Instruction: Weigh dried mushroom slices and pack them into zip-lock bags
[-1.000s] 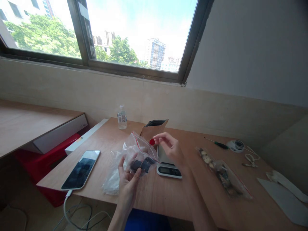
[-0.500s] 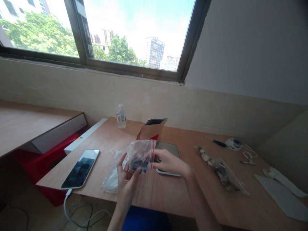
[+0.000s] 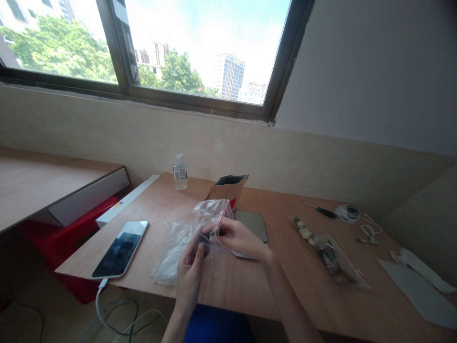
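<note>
One zip bag (image 3: 211, 208) sits between the fingers, the left hand (image 3: 191, 267) clasping its body, presumably for steadiness, while the right hand (image 3: 244, 239) has fingers at its red-edged mouth, their grip unclear.

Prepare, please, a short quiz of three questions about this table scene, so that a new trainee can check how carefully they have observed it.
1. True or false: from the wearer's view, the bottle stands to the right of the brown pouch.
2. Choose one. The zip line of the held clear bag is:
A) blue
B) red
C) green
3. Which of the person's hands is nearer to this zip line?

Key:
1. False; it stands to the left.
2. B.
3. The right hand.
</note>
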`<state>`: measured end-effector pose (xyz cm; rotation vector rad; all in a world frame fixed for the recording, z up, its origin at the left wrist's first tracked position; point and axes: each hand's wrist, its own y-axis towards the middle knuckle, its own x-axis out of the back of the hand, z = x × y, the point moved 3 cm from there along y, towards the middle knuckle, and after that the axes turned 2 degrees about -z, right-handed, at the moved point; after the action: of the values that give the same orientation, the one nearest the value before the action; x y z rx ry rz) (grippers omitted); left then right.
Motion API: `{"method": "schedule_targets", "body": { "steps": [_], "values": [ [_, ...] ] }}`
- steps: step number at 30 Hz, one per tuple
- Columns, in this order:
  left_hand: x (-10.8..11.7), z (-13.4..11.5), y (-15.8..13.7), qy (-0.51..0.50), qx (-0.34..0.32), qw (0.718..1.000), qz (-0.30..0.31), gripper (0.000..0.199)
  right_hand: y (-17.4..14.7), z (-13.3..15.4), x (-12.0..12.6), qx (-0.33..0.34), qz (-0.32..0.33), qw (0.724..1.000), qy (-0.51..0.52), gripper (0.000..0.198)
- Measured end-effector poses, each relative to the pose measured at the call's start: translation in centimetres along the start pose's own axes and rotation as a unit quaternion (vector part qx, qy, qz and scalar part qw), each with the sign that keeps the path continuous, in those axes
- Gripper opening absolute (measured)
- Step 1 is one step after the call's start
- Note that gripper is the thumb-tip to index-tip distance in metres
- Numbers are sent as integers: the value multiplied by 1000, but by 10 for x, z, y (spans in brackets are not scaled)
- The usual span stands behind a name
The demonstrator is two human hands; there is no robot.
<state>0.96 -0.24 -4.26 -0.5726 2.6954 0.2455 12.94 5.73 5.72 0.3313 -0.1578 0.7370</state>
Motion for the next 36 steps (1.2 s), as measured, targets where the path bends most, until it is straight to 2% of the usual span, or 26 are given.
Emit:
{"method": "schedule_targets", "body": {
  "steps": [4,10,19,26,30,34,36],
  "values": [
    [-2,-1,1,-4,-1,1000,5,41,0,-6,-3,-29,-13,999,-17,23],
    [-7,-6,0,-4,0,1000,15,41,-3,-11,1,-27,-58,998,-16,22],
    [-4,-5,-1,-16,17,999,-28,40,-5,-7,10,-22,-128,991,-39,20],
    [1,-11,2,-67,80,991,-83,49,-8,9,30,6,-193,979,-68,19],
    [14,-11,10,-89,69,986,-121,48,1,17,59,60,-283,956,-45,22],
    [22,-14,15,-112,60,983,-131,47,26,28,90,115,-390,909,-87,26],
    [23,-16,16,-120,57,983,-124,46,41,31,100,134,-408,896,-116,26]
  ]
}}
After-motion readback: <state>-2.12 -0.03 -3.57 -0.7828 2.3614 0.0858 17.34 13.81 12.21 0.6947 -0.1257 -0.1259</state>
